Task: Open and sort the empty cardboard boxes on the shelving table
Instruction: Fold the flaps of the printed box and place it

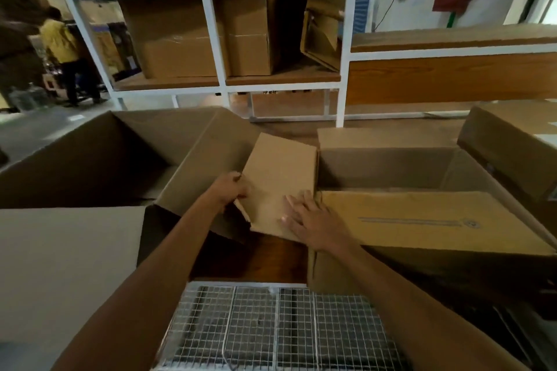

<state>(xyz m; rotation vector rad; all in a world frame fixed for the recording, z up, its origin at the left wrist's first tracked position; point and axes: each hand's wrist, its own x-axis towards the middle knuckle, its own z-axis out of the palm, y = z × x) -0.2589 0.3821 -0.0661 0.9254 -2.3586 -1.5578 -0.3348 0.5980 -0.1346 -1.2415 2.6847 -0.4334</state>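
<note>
A small flattened cardboard box point(277, 181) lies tilted between two big open boxes on the wooden table. My left hand point(233, 190) grips its left edge with curled fingers. My right hand point(310, 220) presses flat on its lower right part, fingers spread and straight. The large open box on the left point(105, 156) and the large open box on the right point(407, 172) both show bare insides; the right one's near flap point(437, 220) carries faint print.
A white-framed shelf unit point(217, 36) behind the table holds several closed cardboard boxes. A wire mesh panel point(271, 328) sits at the table's near edge. A person in a yellow top point(63, 48) stands far left on the floor.
</note>
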